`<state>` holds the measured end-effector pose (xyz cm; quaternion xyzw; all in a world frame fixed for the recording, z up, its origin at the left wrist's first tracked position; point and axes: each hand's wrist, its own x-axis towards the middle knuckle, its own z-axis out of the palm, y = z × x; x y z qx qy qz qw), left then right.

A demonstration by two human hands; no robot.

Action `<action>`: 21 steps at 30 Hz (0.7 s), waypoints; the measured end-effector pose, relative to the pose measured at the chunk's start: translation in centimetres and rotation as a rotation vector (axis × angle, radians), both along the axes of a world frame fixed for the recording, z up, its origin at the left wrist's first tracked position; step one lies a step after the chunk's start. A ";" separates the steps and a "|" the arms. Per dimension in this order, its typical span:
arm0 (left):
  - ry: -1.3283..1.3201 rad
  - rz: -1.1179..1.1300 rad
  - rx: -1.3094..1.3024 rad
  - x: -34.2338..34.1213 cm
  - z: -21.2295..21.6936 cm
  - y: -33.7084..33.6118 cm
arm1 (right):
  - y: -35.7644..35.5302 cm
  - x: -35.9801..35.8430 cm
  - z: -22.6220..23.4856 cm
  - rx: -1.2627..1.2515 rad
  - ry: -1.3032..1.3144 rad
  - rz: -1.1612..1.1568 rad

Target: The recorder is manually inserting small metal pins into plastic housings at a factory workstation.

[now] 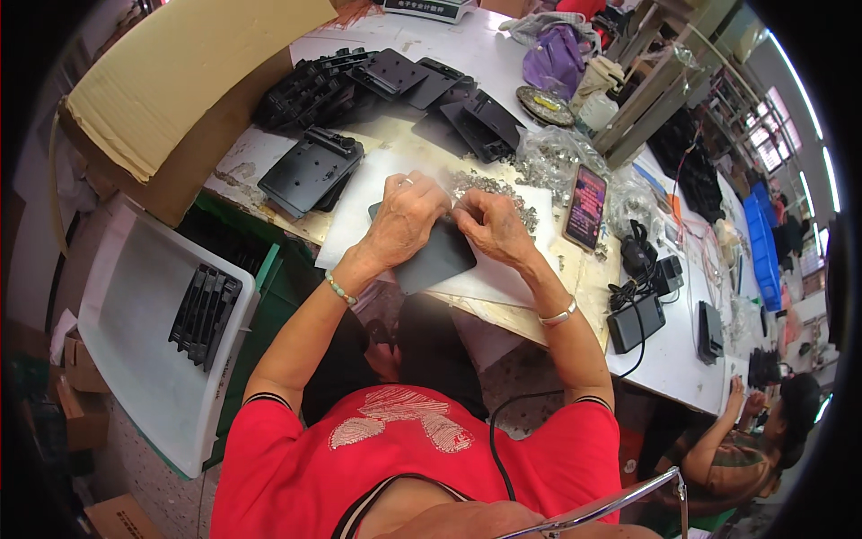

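A flat black plate point(437, 260) lies at the near edge of the table, on a white foam sheet point(346, 223). Over its far part, my left hand point(409, 218) is closed, fingers curled down. My right hand point(496, 226) is pinched close beside it, thumb toward the left hand. Whatever the fingertips hold is hidden or too small to make out. Just beyond my right hand spreads a pile of small silvery metal parts point(528, 199). More black plates with raised fittings point(312, 171) are stacked to the left of the foam.
Further black parts point(395, 74) crowd the far side. On the right lie a phone point(585, 208), clear plastic bags point(549, 153) and black adapters with cables point(636, 323). A cardboard box point(193, 81) and a white bin point(148, 332) stand at left. Another person point(750, 445) sits at lower right.
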<state>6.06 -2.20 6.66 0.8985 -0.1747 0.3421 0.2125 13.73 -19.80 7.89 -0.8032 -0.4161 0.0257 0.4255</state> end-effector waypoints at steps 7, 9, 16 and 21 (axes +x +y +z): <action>-0.038 0.212 -0.268 -0.7 -1.8 1.1 | 1.3 0.2 -0.5 -0.006 -0.001 -0.181; 0.014 0.262 -0.304 -0.9 -2.7 1.2 | 1.9 0.3 -0.7 -0.003 0.005 -0.273; 0.084 0.270 -0.439 -1.1 -2.9 1.4 | 3.4 0.8 -1.2 -0.088 -0.069 -0.297; 0.088 0.276 -0.460 -1.0 -3.2 1.4 | 3.6 0.6 -1.0 -0.110 -0.066 -0.306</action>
